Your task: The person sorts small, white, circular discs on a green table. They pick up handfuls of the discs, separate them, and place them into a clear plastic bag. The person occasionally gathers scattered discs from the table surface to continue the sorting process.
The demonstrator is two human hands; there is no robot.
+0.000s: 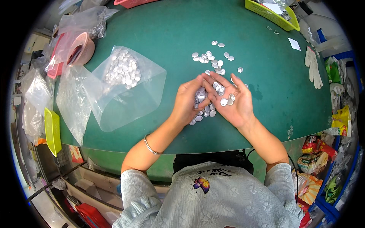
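My right hand (236, 102) lies palm up with its fingers stretched toward the left, bearing several small silver oval pieces (223, 102). Beside it, my left hand (186, 99) is cupped, its fingertips meeting the right hand's fingers. More ovals (200, 94) show inside its curve; whether all of them rest in the hand or partly on the table, I cannot tell. Loose ovals (211, 113) lie on the table just below the hands. Another scatter of ovals (209, 56) spreads beyond my fingertips.
A clear plastic bag (146, 81) with many ovals (123, 68) lies on the green table (175, 30) to the left. Near it stand a pink basket (87, 51) and a yellow-green tray (52, 131). Far right are a yellow-green basket (272, 17) and a white glove (313, 68).
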